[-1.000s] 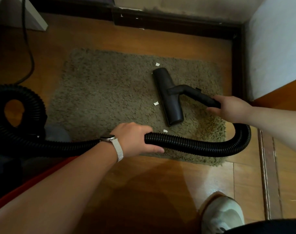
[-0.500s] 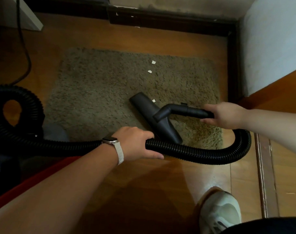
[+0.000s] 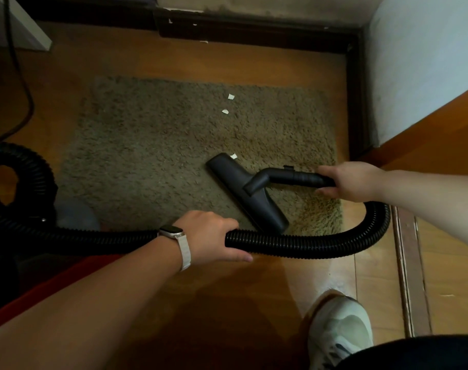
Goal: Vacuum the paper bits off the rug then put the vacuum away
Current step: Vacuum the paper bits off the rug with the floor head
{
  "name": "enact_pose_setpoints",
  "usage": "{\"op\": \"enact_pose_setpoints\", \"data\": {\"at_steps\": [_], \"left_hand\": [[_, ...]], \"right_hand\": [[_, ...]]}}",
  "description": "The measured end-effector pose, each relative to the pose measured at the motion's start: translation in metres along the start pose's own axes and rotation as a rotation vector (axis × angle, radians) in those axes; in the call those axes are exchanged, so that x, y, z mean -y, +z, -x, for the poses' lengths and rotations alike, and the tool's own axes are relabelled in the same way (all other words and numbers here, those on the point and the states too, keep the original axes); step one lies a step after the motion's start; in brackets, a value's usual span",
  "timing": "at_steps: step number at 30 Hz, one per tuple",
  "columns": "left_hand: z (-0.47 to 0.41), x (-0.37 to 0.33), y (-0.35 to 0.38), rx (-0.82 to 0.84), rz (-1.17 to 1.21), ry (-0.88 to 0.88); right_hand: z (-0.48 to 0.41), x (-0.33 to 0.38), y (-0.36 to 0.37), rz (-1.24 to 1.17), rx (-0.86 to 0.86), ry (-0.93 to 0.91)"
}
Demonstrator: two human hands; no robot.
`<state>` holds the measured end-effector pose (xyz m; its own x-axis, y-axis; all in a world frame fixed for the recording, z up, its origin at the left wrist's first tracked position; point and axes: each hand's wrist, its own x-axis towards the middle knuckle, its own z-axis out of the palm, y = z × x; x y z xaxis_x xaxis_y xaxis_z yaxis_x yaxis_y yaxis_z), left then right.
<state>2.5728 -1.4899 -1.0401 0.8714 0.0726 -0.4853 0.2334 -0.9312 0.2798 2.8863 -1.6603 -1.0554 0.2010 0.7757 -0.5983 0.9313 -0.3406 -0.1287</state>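
Left hand (image 3: 211,236) is clamped on the ribbed hose (image 3: 307,244); right hand (image 3: 347,181) is closed round the wand (image 3: 294,177). The floor head (image 3: 243,188) is laid on the near right of the rug (image 3: 147,156) — one paper bit (image 3: 233,156) at its far tip, two more (image 3: 230,96) beyond. Vacuuming is judged unfinished; stowing not begun. Wooden floor (image 3: 227,303), dark skirting (image 3: 254,28), pale wall (image 3: 420,62) are noted.

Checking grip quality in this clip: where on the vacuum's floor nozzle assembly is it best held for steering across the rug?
By the rigid tube behind the floor head, approached from the right side, where the right hand wraps it. The tube is straight, narrow enough for fingers to close around, and angled up off the rug. The left hand holds the ribbed hose.
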Motion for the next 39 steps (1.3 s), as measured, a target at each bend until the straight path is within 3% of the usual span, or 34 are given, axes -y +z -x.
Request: {"op": "enact_pose_setpoints", "data": {"at_steps": [14, 28, 39], "left_hand": [[-0.005, -0.002, -0.003, -0.084, 0.015, -0.020], [-0.004, 0.003, 0.005, -0.016, 0.006, 0.026], [-0.012, 0.000, 0.002, -0.036, 0.013, 0.010]], "right_hand": [[0.005, -0.021, -0.004, -0.255, -0.200, 0.241], [-0.007, 0.014, 0.001, -0.015, -0.026, -0.042], [0.017, -0.016, 0.016, -0.177, -0.111, 0.172]]}}
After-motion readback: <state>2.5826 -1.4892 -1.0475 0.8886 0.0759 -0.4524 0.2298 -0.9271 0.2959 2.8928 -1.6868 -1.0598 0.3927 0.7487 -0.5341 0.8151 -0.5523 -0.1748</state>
